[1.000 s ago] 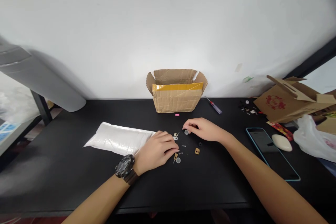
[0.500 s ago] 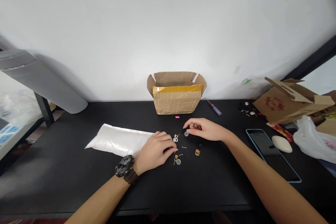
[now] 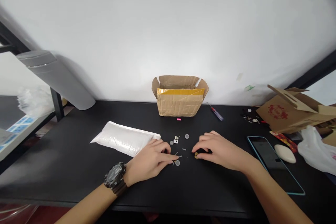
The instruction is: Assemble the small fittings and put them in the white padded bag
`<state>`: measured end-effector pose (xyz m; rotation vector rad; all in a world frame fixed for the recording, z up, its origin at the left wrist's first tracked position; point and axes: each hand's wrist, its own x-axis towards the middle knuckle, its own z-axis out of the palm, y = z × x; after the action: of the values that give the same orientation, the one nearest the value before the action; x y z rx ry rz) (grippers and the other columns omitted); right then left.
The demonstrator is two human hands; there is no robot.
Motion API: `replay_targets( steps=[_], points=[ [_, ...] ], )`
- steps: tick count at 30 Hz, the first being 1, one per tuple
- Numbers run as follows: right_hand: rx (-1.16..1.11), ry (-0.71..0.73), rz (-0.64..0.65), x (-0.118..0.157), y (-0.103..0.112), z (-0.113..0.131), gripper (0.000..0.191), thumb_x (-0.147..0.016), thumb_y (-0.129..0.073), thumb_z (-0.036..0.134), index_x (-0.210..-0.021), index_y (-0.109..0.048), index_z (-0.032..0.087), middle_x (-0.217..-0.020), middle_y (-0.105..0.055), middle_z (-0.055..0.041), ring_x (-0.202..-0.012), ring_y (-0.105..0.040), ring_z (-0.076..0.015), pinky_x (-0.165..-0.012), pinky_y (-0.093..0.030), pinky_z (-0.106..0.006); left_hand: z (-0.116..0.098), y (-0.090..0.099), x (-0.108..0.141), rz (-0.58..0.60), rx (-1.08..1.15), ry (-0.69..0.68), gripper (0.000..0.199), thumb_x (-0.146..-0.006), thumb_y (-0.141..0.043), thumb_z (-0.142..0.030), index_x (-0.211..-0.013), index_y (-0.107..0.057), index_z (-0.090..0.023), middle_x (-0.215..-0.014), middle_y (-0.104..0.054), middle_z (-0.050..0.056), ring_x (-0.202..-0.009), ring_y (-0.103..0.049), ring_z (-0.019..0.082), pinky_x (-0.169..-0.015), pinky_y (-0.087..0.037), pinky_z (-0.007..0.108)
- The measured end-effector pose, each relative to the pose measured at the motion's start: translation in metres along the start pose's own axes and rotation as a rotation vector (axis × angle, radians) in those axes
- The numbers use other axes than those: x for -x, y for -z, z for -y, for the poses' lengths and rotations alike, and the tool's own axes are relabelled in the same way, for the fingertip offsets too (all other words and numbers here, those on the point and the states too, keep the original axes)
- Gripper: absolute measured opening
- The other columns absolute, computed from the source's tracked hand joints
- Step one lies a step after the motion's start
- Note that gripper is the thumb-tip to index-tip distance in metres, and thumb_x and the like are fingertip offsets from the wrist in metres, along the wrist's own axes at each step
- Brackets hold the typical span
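Observation:
My left hand (image 3: 151,159), with a black watch (image 3: 115,175) on the wrist, has thumb and forefinger pressed together beside thin pins and a small tan part; what lies between the tips is too small to make out. My right hand (image 3: 219,148) curls its thumb and forefinger around a small tan block (image 3: 196,155). Between the hands lie two little springs (image 3: 183,149). A clear round disc (image 3: 177,163) sits near my left fingertips, another disc (image 3: 187,136) farther back. Small white parts (image 3: 176,141) rest near a grey round piece (image 3: 171,143).
An open cardboard box (image 3: 180,103) stands against the wall. A white padded mailer (image 3: 123,138) lies left, partly under my left hand. To the right are a screwdriver (image 3: 216,113), a phone (image 3: 274,164), a white oval object (image 3: 285,153), a plastic bag (image 3: 313,150) and another carton (image 3: 280,110).
My right hand has moved from the clear disc at the back toward me, to the tan block. My left hand has shifted slightly toward me, uncovering the grey round piece. The view has tilted a little.

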<state>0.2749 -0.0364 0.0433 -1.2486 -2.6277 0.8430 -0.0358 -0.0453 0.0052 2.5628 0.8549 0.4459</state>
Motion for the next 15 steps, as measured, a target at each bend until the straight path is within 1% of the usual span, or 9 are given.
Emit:
replay_targets(
  steps=[3, 8, 12, 15],
  points=[
    [0.038, 0.013, -0.021, -0.001, -0.004, -0.003, 0.018, -0.099, -0.062, 0.043, -0.104, -0.078, 0.034, -0.09, -0.068, -0.002, -0.087, -0.056, -0.0218, -0.082, -0.035, -0.037, 0.0, 0.0, -0.003, 0.011, -0.027, -0.026, 0.027, -0.104, -0.053, -0.025, -0.118, -0.074, -0.036, -0.098, -0.063, 0.002, -0.094, -0.058, 0.018, -0.085, -0.036, 0.035],
    [0.038, 0.023, -0.022, -0.007, -0.007, 0.003, 0.018, -0.099, -0.064, 0.041, -0.092, -0.074, 0.028, -0.086, -0.068, 0.0003, -0.085, -0.056, -0.0198, -0.084, -0.034, -0.035, 0.005, 0.002, -0.007, 0.004, -0.013, -0.026, 0.02, -0.103, -0.057, -0.03, -0.111, -0.076, -0.033, -0.097, -0.065, 0.001, -0.093, -0.059, 0.017, -0.084, -0.037, 0.033],
    [-0.006, 0.025, -0.046, -0.01, -0.013, 0.01, 0.02, -0.1, -0.062, 0.041, -0.092, -0.07, 0.025, -0.088, -0.067, 0.0007, -0.085, -0.057, -0.0187, -0.085, -0.036, -0.034, 0.007, 0.002, -0.006, 0.017, -0.022, -0.027, 0.017, -0.103, -0.058, -0.028, -0.104, -0.076, -0.03, -0.098, -0.066, 0.0, -0.093, -0.059, 0.017, -0.085, -0.037, 0.032],
    [-0.049, 0.008, -0.08, -0.013, -0.016, 0.012, 0.02, -0.099, -0.063, 0.043, -0.092, -0.069, 0.025, -0.09, -0.066, 0.0005, -0.088, -0.058, -0.0188, -0.086, -0.038, -0.034, 0.008, 0.002, -0.006, 0.009, -0.007, -0.019, 0.017, -0.103, -0.058, -0.028, -0.103, -0.074, -0.028, -0.099, -0.067, 0.0, -0.094, -0.059, 0.017, -0.086, -0.036, 0.032]
  ],
)
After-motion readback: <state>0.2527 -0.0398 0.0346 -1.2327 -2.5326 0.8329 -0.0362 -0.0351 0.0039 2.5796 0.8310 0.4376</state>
